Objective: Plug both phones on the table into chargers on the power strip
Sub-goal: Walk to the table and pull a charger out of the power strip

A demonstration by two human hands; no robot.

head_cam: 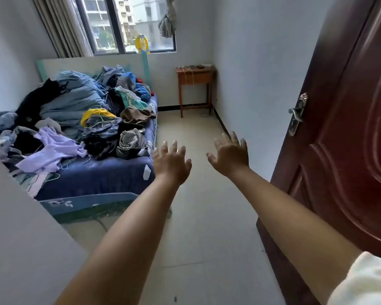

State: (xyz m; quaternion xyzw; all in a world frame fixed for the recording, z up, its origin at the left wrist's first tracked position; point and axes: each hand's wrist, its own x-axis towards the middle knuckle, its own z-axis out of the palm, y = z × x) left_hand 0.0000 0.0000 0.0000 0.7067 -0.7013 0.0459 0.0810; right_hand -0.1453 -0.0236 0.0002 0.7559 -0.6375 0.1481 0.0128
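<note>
The setting is a small bedroom with pale walls, a light tiled floor (pixel 198 216) and a window (pixel 128 25) in the far wall. A dark red wooden door (pixel 343 150) stands open at the right edge, its metal handle (pixel 296 114) facing the room. A bed (pixel 101 179) with a dark blue cover runs along the left side and carries a loose heap of clothes (pixel 75 119). A yellow and pale blue fan (pixel 142 46) stands at the head of the bed, below the window.

A small wooden table (pixel 195 79) stands in the far right corner, against the wall. Several small dark and light items lie on the tabletop (pixel 194 67); at this range the phones, the chargers and the power strip cannot be told apart. White cables (pixel 189 77) hang down over the front of the table.

Both arms extend forward over the floor, well apart from the table. The left hand (pixel 171 162) is spread, palm down, fingers (pixel 174 146) apart, grasping nothing. The right hand (pixel 230 154) is likewise spread with fingers apart and grasps nothing. The two hands are near each other and do not touch. A white sleeve (pixel 365 282) shows at the lower right corner.
</note>
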